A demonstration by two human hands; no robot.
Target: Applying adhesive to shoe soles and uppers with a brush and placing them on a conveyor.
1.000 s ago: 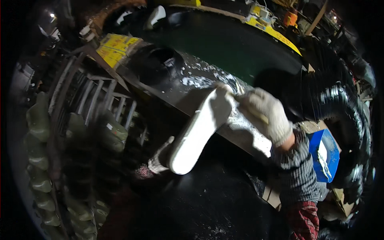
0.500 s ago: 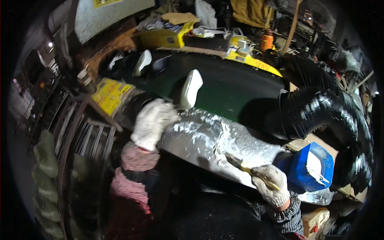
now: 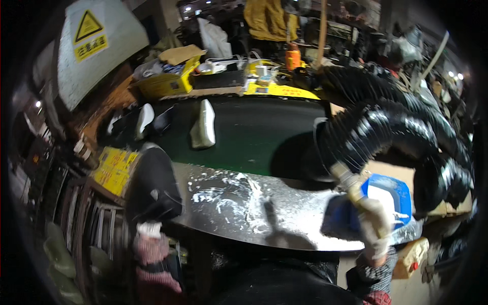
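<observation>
My left hand (image 3: 149,229), in a pale knit glove, is mostly hidden by a black shoe (image 3: 152,185) that it holds upright at the left end of the metal plate. My right hand (image 3: 376,231), gloved too and blurred, grips a brush (image 3: 348,179). The brush points up and away, beside a blue container (image 3: 400,190) with white paste inside. White smears cover much of the metal plate (image 3: 218,216). Beyond it, a white-soled shoe (image 3: 204,124) lies on the dark green belt (image 3: 244,140).
More white-soled shoes (image 3: 145,121) lie at the belt's far left. A thick black ribbed hose (image 3: 356,134) arches over its right end. Behind stand a yellow box (image 3: 173,84) and an orange bottle (image 3: 293,57). A metal rack (image 3: 86,218) is at left.
The brush has lifted off the plate and moved right, beside the blue container. My left hand has moved back left, and a black shoe now shows on it. The view has shifted.
</observation>
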